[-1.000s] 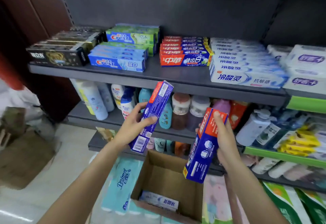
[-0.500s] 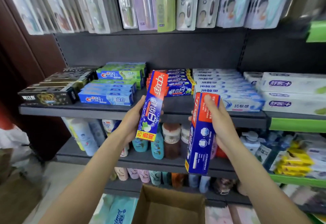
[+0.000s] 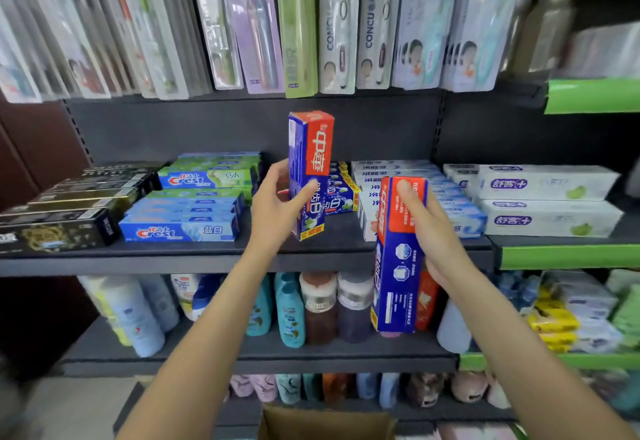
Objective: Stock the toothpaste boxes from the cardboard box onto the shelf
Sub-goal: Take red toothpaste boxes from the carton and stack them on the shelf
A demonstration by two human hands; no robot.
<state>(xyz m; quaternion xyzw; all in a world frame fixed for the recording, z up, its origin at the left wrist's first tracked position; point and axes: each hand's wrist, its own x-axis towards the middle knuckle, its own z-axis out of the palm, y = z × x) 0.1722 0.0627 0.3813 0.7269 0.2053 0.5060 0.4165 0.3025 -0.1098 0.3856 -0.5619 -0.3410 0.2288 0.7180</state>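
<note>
The left hand (image 3: 277, 211) holds a red-and-blue toothpaste box (image 3: 310, 173) upright just in front of the matching stack (image 3: 337, 193) on the shelf (image 3: 207, 259), its fingers (image 3: 309, 187) curled round the box's lower half with the thumb behind. The right hand (image 3: 429, 228) grips a second red-and-blue box (image 3: 396, 256) lower down, in front of the shelf edge, its fingers wrapped over the upper red part, the box also standing on end. To place the left box well, it seems best to tip it flat with the long printed face toward the aisle, line it up with the boxes of the same kind already lying there, and slide it on top or in front without nudging the white-and-blue boxes (image 3: 460, 211) just to the right. The second box should wait clear until the first is seated. The red panel of the raised box carries large white Chinese characters, apparently 中华; the blue part below is too tilted to read surely. Left of the stack lie blue boxes (image 3: 180, 228) printed "Crest" with 盐白, and beyond them black-and-gold boxes (image 3: 55, 228). Above hang toothbrush packs (image 3: 337, 24) marked "CONCU". The cardboard box (image 3: 325, 422) shows only its rim at the bottom edge.
</note>
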